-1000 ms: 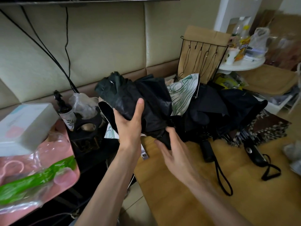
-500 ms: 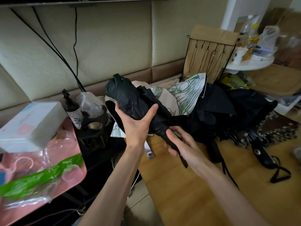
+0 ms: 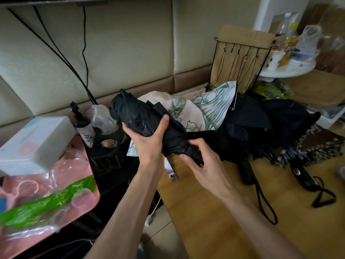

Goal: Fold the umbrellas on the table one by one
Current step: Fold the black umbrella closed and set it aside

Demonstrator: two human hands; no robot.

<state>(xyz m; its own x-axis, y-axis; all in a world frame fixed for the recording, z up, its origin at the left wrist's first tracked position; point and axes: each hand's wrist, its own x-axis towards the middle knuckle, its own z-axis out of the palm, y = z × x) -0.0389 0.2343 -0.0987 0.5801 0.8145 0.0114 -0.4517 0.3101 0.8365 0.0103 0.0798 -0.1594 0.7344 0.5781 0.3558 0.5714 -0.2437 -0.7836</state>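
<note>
A black umbrella [image 3: 138, 116], rolled into a bundle, is held above the left edge of the wooden table [image 3: 214, 217]. My left hand [image 3: 147, 141] grips the middle of its canopy from below, thumb on the near side. My right hand [image 3: 203, 163] curls round the lower end near the handle, pinching the fabric there. Behind lies a white umbrella with a green print [image 3: 203, 111]. Further right, loose black umbrellas [image 3: 265, 126] lie in a heap, their handles [image 3: 302, 174] and wrist straps pointing toward me.
A black wire rack [image 3: 240, 58] with a brown paper bag stands at the table's back. Left of the table are a dark bottle [image 3: 82, 126], a white box [image 3: 35, 141] and a pink tray [image 3: 56, 186] with plastic packs. A round white side table [image 3: 287, 71] holds bottles at right.
The black umbrella's canopy has been gathered from loose folds into a tight roll. My left hand closed round its middle, and my right hand moved in and took hold of the lower end.
</note>
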